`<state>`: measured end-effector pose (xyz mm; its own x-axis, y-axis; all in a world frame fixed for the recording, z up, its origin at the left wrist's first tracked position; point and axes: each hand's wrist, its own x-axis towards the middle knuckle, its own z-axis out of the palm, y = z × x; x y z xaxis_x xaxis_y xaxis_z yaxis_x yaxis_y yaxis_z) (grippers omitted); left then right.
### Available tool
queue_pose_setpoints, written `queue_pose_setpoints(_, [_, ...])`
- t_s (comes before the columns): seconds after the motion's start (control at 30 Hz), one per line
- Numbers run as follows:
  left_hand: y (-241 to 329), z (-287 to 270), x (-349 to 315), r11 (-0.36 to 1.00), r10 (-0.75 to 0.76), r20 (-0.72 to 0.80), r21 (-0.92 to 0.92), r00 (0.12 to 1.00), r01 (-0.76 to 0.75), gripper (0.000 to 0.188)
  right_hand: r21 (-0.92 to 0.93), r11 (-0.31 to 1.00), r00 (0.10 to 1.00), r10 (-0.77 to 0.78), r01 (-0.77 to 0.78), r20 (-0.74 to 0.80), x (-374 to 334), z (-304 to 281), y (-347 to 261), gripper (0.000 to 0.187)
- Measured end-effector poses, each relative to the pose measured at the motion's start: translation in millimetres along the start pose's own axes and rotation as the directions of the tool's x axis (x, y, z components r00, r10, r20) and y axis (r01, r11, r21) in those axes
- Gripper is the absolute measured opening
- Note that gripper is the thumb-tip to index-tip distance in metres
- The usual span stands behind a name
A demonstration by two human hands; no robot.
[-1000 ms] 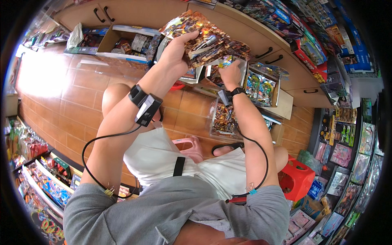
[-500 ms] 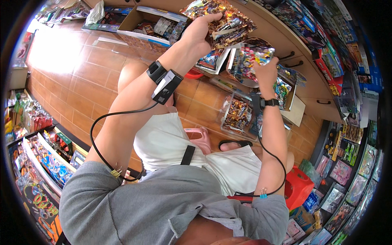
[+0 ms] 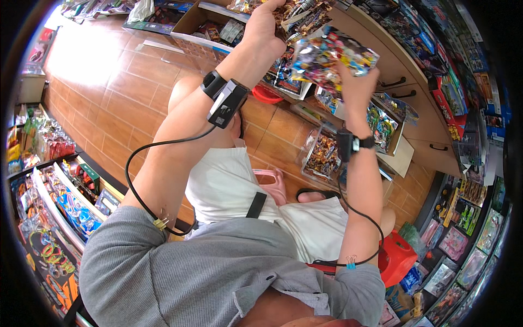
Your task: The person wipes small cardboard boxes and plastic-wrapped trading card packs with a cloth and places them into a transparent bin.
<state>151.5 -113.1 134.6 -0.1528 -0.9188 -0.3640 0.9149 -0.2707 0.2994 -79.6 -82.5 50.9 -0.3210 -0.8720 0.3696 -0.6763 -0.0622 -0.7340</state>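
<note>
My left hand [image 3: 263, 34] reaches to the top edge of the view, its fingers closed round several brown-and-gold foil packets [image 3: 303, 20]. Part of that bundle is cut off by the frame. Just right of it, my right hand [image 3: 358, 90] grips a shiny multicoloured foil packet [image 3: 327, 61] by its near edge. This packet is raised above the boxes and tilted, its far end close to the brown bundle. Below my right wrist sits an open box of bright packets [image 3: 383, 126]. A clear plastic bin [image 3: 322, 155] holds more brown-and-gold packets on the floor.
An open cardboard box [image 3: 188, 24] with packets stands at the far left. Wooden cabinets [image 3: 414, 114] with dark handles run along the right, below shelves of boxed goods. A red plastic stool [image 3: 396, 259] is by my right elbow. Low display racks [image 3: 65, 207] line the left.
My right hand has lifted the multicoloured packet off the box, up and left toward the other bundle. The brown packets in my left hand sit higher in the view. My head view has shifted slightly.
</note>
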Motion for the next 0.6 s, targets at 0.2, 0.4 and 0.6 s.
queue_pose_setpoints(0.2, [-3.2,-5.9,8.1,0.999,0.051,-0.005,-0.001,0.999,-0.051,0.016,0.173,0.944,0.937,0.229,-0.279,0.264,-25.7,90.9,20.7,0.090])
queue_pose_setpoints(0.4, [-1.7,-10.0,8.0,1.000,0.017,0.031,-0.001,0.999,-0.017,0.016,0.021,0.999,0.951,0.037,-0.045,0.308,-29.8,111.7,45.6,0.074])
queue_pose_setpoints(0.6, [-9.0,-4.1,-2.1,1.000,-0.031,0.044,0.001,0.999,0.031,0.019,0.362,0.921,0.986,0.096,-0.141,0.140,11.7,64.5,112.3,0.030])
